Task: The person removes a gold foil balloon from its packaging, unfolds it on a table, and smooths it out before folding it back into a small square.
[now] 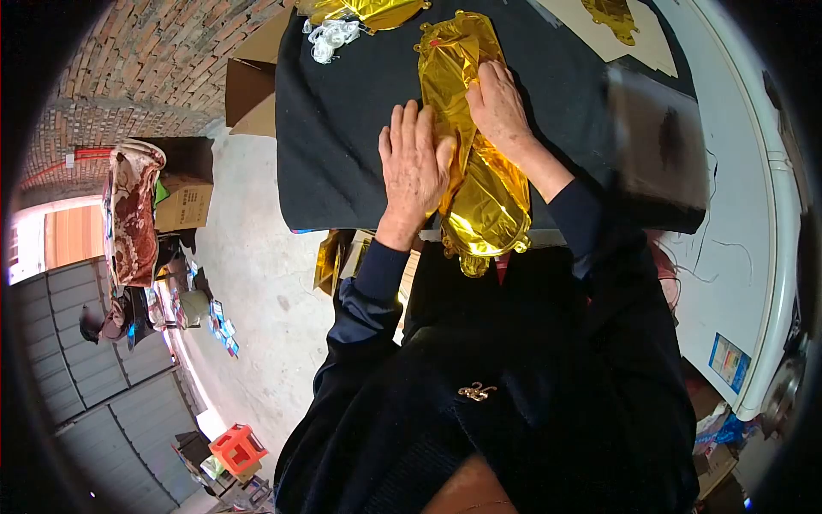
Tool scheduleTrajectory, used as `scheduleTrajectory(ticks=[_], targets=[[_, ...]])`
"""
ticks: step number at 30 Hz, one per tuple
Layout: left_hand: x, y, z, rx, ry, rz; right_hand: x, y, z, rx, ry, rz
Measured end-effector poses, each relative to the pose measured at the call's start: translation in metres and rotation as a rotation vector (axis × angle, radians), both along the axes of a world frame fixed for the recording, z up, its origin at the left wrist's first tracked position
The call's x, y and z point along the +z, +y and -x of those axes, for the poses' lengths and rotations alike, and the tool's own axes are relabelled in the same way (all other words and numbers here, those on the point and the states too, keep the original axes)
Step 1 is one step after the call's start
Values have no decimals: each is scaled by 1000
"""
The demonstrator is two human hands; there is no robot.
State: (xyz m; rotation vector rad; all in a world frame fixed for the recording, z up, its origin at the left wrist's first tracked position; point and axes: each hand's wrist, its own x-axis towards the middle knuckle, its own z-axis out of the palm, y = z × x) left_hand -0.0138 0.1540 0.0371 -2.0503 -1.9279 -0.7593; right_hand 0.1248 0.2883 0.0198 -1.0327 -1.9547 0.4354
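A shiny gold foil balloon (pixel 485 210), flat and partly folded lengthwise, lies across the black cloth. It has small tabs along its edge, and its near end hangs over the table's front edge. My left hand (pixel 415 163) rests flat at the balloon's left side, fingers stretched out and thumb against the foil. On the right side, my right hand (pixel 499 107) has bent fingers closed on a fold of the foil. Its fingertips are partly hidden.
Black cloth (pixel 342 146) covers the table. At the back lie another gold foil piece (pixel 377 13) and a bundle of white string (pixel 330 38). A clear plastic-covered block (pixel 658 141) stands right. Cardboard boxes (pixel 250 94) are to the left; an orange stool (pixel 238 449) stands on the floor.
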Motion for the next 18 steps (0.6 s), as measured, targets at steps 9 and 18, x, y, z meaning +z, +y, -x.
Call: scheduleTrajectory(ticks=[9, 18], targets=[[11, -36, -13, -251, 117, 292, 2, -1, 1, -21, -4, 43], [21, 4, 1, -236, -64, 169, 4, -2, 0, -28, -15, 78]])
